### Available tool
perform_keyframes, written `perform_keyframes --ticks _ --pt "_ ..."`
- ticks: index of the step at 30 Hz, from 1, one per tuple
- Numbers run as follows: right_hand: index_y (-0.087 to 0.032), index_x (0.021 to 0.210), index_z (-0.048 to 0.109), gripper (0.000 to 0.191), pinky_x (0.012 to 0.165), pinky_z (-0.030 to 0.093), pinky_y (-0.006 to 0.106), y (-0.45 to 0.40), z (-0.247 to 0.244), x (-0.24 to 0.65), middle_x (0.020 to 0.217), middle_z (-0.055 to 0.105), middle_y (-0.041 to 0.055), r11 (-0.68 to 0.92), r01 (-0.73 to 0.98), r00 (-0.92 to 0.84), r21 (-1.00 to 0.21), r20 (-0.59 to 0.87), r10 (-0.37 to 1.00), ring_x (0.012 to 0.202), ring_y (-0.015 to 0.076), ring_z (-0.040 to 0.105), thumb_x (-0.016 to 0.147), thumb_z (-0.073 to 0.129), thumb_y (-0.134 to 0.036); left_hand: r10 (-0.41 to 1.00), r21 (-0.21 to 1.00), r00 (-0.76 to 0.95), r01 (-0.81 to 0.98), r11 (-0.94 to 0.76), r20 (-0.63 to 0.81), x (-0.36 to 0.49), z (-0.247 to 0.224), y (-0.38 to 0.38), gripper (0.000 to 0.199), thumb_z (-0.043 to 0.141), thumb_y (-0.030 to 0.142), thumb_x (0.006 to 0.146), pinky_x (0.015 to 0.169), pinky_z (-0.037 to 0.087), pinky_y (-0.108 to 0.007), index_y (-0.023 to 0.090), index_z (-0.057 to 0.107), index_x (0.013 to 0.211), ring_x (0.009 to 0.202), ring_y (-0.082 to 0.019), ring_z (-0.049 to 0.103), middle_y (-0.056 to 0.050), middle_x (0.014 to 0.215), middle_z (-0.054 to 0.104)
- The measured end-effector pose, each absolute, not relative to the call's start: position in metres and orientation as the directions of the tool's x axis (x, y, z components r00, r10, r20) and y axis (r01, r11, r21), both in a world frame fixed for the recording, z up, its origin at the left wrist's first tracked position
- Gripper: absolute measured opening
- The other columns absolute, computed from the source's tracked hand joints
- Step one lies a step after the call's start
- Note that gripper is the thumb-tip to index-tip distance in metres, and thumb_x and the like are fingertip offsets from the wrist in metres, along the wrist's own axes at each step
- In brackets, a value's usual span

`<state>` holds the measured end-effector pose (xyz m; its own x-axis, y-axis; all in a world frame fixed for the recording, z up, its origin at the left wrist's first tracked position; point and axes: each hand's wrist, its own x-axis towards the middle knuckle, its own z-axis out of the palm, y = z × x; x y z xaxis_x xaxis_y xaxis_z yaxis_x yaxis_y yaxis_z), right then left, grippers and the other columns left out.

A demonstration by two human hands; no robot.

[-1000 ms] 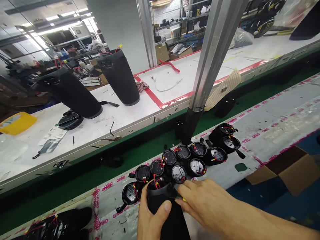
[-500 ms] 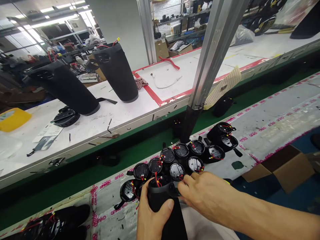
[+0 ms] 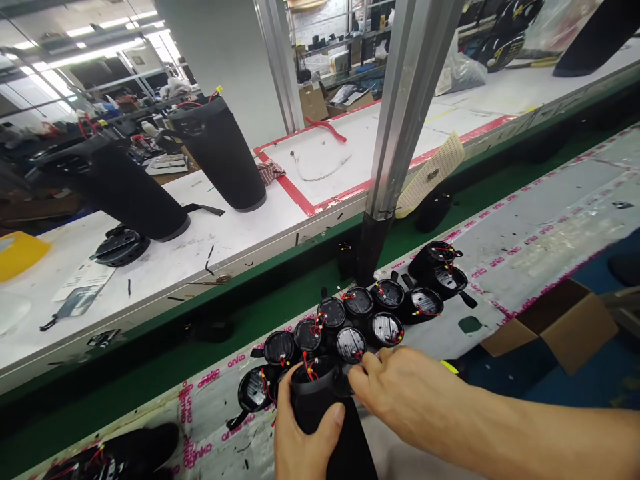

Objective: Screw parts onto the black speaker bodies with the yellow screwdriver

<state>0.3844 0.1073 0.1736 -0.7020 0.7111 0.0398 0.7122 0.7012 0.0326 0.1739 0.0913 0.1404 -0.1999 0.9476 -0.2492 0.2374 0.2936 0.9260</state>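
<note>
A black fabric-covered speaker housing (image 3: 345, 433) leans in front of me, its open end up, with red wires (image 3: 310, 370) and small plugs poking out. My left hand (image 3: 306, 433) wraps round its upper part, thumb across the near side. At the rim's right side my right hand (image 3: 395, 383) has its fingers closed on a short black strap (image 3: 345, 381); the fingertips are partly hidden. Just beyond both hands stand several more black housings (image 3: 351, 343), open ends up, with wires and plugs showing inside.
A white bench (image 3: 240, 233) runs behind a green strip (image 3: 210, 333). On it are two tall black housings (image 3: 220, 157), a black end cap (image 3: 120, 245) and yellow tape (image 3: 20, 257). A metal post (image 3: 400, 120) rises from its edge. A cardboard box (image 3: 565, 327) is at right.
The view has shifted slightly, so the bench and post sit further left. Both hands keep their hold on the housing and strap, with little change in pose.
</note>
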Motion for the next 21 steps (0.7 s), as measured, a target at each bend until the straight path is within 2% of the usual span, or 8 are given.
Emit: perform_keyframes --ticks 2,5,7,9,11,14,17,21 --pt "-0.022 0.093 0.061 0.012 0.05 0.024 0.039 0.112 0.171 0.385 0.078 0.066 0.0028 0.678 0.734 -0.675 -0.037 0.07 0.735 0.064 0.0213 0.06 0.094 0.073 -0.023 0.945 0.933 -0.189 0.194 0.303 -0.268 0.172 0.139 0.091 0.074 0.087 0.059 0.065 0.112 0.05 -0.051 0.021 0.069 0.127 0.118 -0.04 0.071 -0.012 0.119 0.08" --pt "-0.022 0.097 0.062 0.016 0.054 0.029 0.037 0.123 0.172 0.39 0.083 0.072 0.0011 0.651 0.718 -0.654 -0.245 0.081 0.752 0.069 0.0206 0.068 0.107 0.064 -0.034 0.922 0.93 -0.129 -0.007 0.368 -0.366 0.173 0.138 0.09 0.082 0.089 0.065 0.063 0.116 0.049 -0.051 0.021 0.071 0.128 0.121 -0.041 0.072 -0.013 0.122 0.082" --pt "-0.022 0.098 0.062 0.015 0.057 0.032 0.035 0.126 0.174 0.393 0.085 0.074 -0.0006 0.577 0.724 -0.601 -0.379 0.064 0.797 0.072 0.0195 0.071 0.109 0.061 -0.032 0.902 0.9 -0.086 -0.156 0.407 -0.423 0.175 0.138 0.089 0.084 0.089 0.067 0.063 0.119 0.049 -0.05 0.022 0.071 0.131 0.127 -0.042 0.071 -0.014 0.126 0.082" --pt "-0.022 0.097 0.061 0.015 0.058 0.033 0.035 0.123 0.176 0.393 0.084 0.074 -0.0016 0.478 0.757 -0.518 -0.445 0.037 0.854 0.069 0.0195 0.071 0.11 0.059 -0.028 0.896 0.886 -0.086 -0.216 0.411 -0.437 0.177 0.137 0.088 0.084 0.091 0.065 0.063 0.122 0.047 -0.049 0.023 0.07 0.134 0.132 -0.042 0.069 -0.013 0.131 0.08" --pt "-0.023 0.095 0.059 0.016 0.058 0.033 0.036 0.115 0.177 0.391 0.081 0.073 -0.002 0.42 0.78 -0.458 -0.464 0.033 0.888 0.066 0.0207 0.071 0.11 0.057 -0.025 0.896 0.893 -0.12 -0.209 0.399 -0.428 0.178 0.136 0.087 0.086 0.092 0.063 0.065 0.123 0.046 -0.048 0.023 0.068 0.137 0.136 -0.041 0.067 -0.012 0.137 0.078" --pt "-0.024 0.098 0.057 0.013 0.06 0.035 0.036 0.097 0.178 0.383 0.085 0.074 -0.001 0.422 0.781 -0.435 -0.461 0.084 0.897 0.067 0.022 0.072 0.11 0.054 -0.02 0.896 0.904 -0.154 -0.175 0.39 -0.416 0.178 0.132 0.086 0.081 0.09 0.062 0.07 0.121 0.05 -0.047 0.024 0.067 0.137 0.136 -0.04 0.068 -0.012 0.135 0.078" --pt "-0.025 0.101 0.055 0.01 0.059 0.035 0.038 0.086 0.178 0.374 0.085 0.074 -0.0001 0.45 0.799 -0.44 -0.4 0.122 0.89 0.064 0.0231 0.07 0.107 0.054 -0.017 0.902 0.914 -0.166 -0.157 0.374 -0.398 0.178 0.129 0.087 0.076 0.089 0.062 0.07 0.114 0.055 -0.047 0.023 0.068 0.132 0.128 -0.039 0.072 -0.012 0.128 0.081" --pt "-0.026 0.101 0.053 0.011 0.057 0.031 0.04 0.084 0.173 0.367 0.086 0.074 0.0014 0.464 0.824 -0.455 -0.325 0.11 0.884 0.063 0.0252 0.07 0.106 0.053 -0.016 0.908 0.922 -0.165 -0.116 0.369 -0.384 0.179 0.134 0.088 0.087 0.091 0.063 0.067 0.112 0.055 -0.046 0.023 0.062 0.138 0.12 -0.037 0.075 -0.013 0.127 0.081"
